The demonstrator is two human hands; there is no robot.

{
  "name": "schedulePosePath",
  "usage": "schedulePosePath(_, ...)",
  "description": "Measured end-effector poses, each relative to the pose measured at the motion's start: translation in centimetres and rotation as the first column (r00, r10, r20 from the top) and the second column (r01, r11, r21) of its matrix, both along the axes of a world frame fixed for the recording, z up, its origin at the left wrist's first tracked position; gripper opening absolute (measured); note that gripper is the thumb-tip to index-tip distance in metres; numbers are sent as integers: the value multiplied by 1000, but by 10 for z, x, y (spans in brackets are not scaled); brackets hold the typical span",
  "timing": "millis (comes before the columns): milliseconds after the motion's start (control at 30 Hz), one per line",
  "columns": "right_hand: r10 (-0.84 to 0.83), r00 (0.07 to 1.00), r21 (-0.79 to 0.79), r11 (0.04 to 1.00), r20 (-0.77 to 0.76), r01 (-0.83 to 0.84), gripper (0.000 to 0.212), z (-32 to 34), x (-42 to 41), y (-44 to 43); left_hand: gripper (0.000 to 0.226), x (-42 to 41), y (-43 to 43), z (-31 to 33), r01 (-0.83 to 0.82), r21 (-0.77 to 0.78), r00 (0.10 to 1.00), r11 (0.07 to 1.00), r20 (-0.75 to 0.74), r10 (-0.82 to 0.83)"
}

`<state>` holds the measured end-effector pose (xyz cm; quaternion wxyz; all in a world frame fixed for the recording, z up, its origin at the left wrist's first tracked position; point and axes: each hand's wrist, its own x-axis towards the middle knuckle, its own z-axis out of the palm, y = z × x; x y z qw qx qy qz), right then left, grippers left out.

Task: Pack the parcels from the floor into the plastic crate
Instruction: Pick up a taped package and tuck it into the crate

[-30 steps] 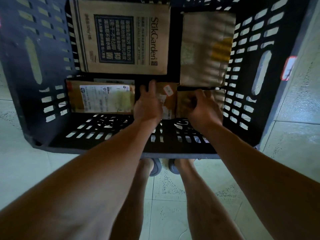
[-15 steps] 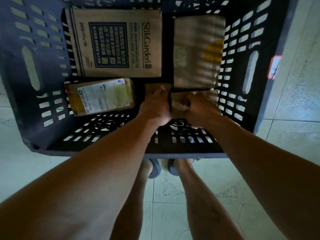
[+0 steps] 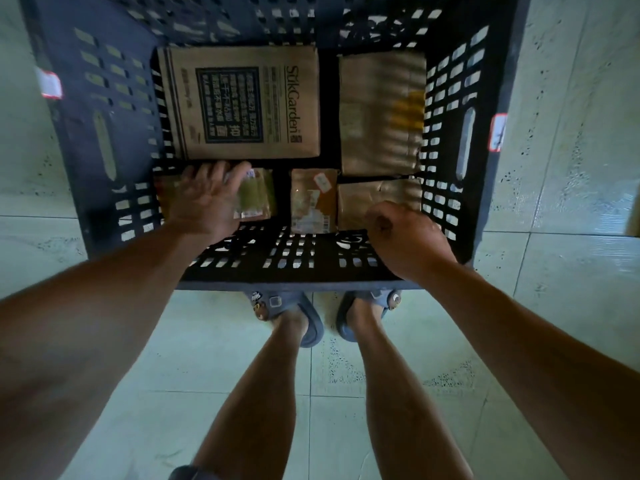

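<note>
I look straight down into the dark blue plastic crate (image 3: 104,140). A large printed cardboard box (image 3: 242,102) lies at its back left and a brown parcel (image 3: 379,112) at its back right. In the front row lie a labelled parcel (image 3: 258,195), a small taped parcel (image 3: 313,200) and a brown paper parcel (image 3: 367,199). My left hand (image 3: 204,199) rests on the labelled parcel with its fingers spread. My right hand (image 3: 407,237) is curled over the near right corner of the brown paper parcel, and its fingertips are hidden.
The crate stands on pale green floor tiles (image 3: 571,271). My two feet in blue sandals (image 3: 294,313) are right against its near wall. A strip of bare crate bottom (image 3: 287,247) runs in front of the front row. Red-edged labels (image 3: 497,131) sit on both side walls.
My left hand has left the small taped parcel in the middle and moved left onto the labelled parcel. My right hand has shifted right and nearer. The two small parcels now lie flat, side by side.
</note>
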<state>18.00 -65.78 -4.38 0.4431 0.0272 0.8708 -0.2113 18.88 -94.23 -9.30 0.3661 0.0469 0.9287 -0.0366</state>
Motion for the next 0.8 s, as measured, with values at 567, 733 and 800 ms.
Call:
schedulePosePath(567, -196, 971, 2, 980, 139, 198, 30, 89, -5, -3, 31, -22, 127, 135, -671, 516, 728, 533, 319, 607)
schedulePosePath(733, -398, 911, -31, 914, 110, 404, 27, 150, -12, 23, 22, -29, 173, 189, -768, 518, 604, 376, 390, 695)
schedulePosePath(800, -468, 879, -40, 880, 96, 473, 29, 173, -12, 39, 16, -31, 189, 206, -798, 504, 568, 329, 450, 688)
